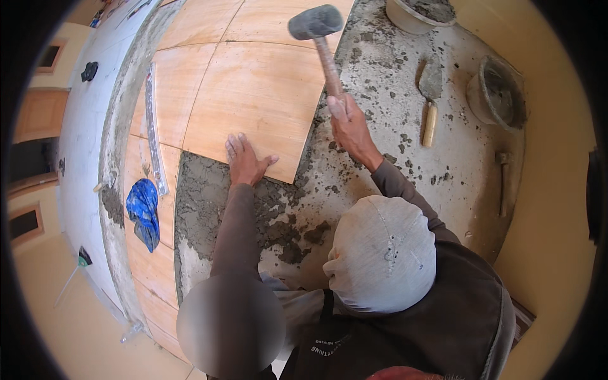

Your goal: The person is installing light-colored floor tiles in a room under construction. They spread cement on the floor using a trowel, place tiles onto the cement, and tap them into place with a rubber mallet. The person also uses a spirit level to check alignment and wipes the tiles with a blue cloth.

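1 mallet (325,56) sits gripped in the right hand (352,130), left hand (246,162) spread on a tile (266,88) beside mortar (201,196); I judge the tile heavy, stiff, brittle, best held by edges.

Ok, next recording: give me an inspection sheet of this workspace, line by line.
Surface: pale grey concrete floor, spattered with crumbs; patch of dark grey mortar.
Job's things: square tan wood-grained tile; mallet with black head and wooden handle, held up.
Clutter: crumpled blue bundle and long silvery straightedge on tiles at left; pointed metal trowel with wooden handle, round grey bucket and hammer-shaped tool at right.
Hands: left hand spread on the tile; right hand grips the mallet's handle.
Cables: nothing seen.
Surroundings: plain tan wall at right.
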A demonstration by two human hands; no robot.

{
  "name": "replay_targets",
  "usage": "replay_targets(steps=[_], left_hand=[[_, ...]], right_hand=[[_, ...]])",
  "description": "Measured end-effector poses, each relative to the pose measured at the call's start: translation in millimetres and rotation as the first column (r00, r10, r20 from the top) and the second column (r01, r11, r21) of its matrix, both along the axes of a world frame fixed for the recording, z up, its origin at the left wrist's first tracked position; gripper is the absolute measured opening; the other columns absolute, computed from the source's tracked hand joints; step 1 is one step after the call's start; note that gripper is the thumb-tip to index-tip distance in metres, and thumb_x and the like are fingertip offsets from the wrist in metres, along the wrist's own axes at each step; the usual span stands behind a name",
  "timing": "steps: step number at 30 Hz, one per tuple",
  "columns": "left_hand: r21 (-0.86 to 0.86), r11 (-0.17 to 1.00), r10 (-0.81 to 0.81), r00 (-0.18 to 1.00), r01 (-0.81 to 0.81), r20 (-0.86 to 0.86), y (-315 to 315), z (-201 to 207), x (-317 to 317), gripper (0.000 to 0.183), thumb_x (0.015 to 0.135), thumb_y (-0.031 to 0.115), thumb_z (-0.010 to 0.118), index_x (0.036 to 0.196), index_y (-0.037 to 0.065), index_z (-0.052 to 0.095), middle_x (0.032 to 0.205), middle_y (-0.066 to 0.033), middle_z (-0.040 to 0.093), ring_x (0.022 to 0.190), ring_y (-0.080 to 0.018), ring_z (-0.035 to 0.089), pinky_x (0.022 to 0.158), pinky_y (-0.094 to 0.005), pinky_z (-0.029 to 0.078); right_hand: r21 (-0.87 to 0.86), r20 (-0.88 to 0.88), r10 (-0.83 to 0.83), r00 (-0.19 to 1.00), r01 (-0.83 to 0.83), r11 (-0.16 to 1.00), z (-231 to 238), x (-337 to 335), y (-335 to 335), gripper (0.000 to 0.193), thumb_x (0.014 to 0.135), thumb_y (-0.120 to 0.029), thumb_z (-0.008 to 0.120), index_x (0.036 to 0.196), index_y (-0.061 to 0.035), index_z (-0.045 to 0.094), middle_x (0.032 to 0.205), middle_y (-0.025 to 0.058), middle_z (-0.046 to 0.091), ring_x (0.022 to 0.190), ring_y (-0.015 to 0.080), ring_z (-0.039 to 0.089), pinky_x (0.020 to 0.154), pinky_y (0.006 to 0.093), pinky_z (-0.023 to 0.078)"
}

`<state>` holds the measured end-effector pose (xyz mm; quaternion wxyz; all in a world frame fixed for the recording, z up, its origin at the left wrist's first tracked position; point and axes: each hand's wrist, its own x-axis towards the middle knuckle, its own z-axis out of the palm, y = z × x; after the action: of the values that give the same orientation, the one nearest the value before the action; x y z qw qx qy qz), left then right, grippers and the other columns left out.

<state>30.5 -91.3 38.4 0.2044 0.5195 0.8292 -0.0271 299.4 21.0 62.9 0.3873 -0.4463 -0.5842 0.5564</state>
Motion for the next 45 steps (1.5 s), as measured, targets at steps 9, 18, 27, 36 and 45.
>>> replay_targets(steps=[9,18,27,36,45], left_hand=[[-0.036,0.999,0.039,0.999,-0.038,0.023,-23.5,-4.3,-3.9,0.128,0.083,0.067,0.075,0.163,-0.006,0.006,0.17,-0.0329,0.0,0.159,-0.0457,-0.002,0.13,-0.0499,0.007],[0.061,0.998,0.014,0.999,-0.017,0.049,1.3,2.7,14.0,0.124,0.083,0.059,0.079,0.162,-0.008,0.011,0.169,-0.0347,0.004,0.159,-0.046,0.002,0.129,-0.0497,0.01],[0.024,0.999,0.025,0.999,-0.026,0.046,-4.9,-6.0,5.9,0.127,0.083,0.066,0.076,0.164,-0.005,0.008,0.169,-0.0345,0.001,0.159,-0.0461,-0.001,0.13,-0.0497,0.005],[0.035,0.999,0.026,0.999,-0.027,0.023,-14.5,-7.1,-3.2,0.127,0.084,0.068,0.074,0.164,-0.004,0.007,0.17,-0.0332,0.0,0.159,-0.0458,-0.001,0.13,-0.0494,0.006],[-0.006,0.999,0.05,0.998,-0.05,0.025,-15.3,-4.9,-6.0,0.13,0.082,0.067,0.076,0.164,-0.004,0.006,0.17,-0.032,-0.001,0.159,-0.0458,-0.002,0.13,-0.0497,0.005]], right_hand=[[-0.302,-0.1,0.069,0.993,-0.097,0.948,-2.5,4.7,19.4,0.051,0.108,-0.055,0.05,0.103,-0.0049,0.051,0.067,-0.0006,0.047,0.045,0.0092,0.041,0.041,0.03,0.037],[-0.081,0.24,0.039,0.97,-0.02,0.997,-44.2,12.9,37.8,0.049,0.108,-0.049,0.053,0.107,0.0003,0.055,0.07,0.0049,0.053,0.06,0.0171,0.055,0.057,0.0342,0.045],[0.245,0.531,0.025,0.847,-0.182,0.952,-20.1,28.5,2.0,0.04,0.107,-0.042,0.056,0.11,-0.0027,0.052,0.075,0.0256,0.065,0.071,0.0472,0.066,0.066,0.0534,0.049],[0.388,0.377,0.076,0.923,-0.232,0.892,4.8,28.2,-26.2,0.036,0.105,-0.039,0.061,0.105,-0.0031,0.053,0.07,0.0215,0.064,0.062,0.042,0.065,0.058,0.0483,0.049],[0.319,0.4,0.144,0.905,-0.285,0.904,33.8,11.2,-42.5,0.036,0.104,-0.037,0.063,0.108,-0.0019,0.056,0.07,0.0228,0.064,0.061,0.0426,0.065,0.057,0.0496,0.05]])
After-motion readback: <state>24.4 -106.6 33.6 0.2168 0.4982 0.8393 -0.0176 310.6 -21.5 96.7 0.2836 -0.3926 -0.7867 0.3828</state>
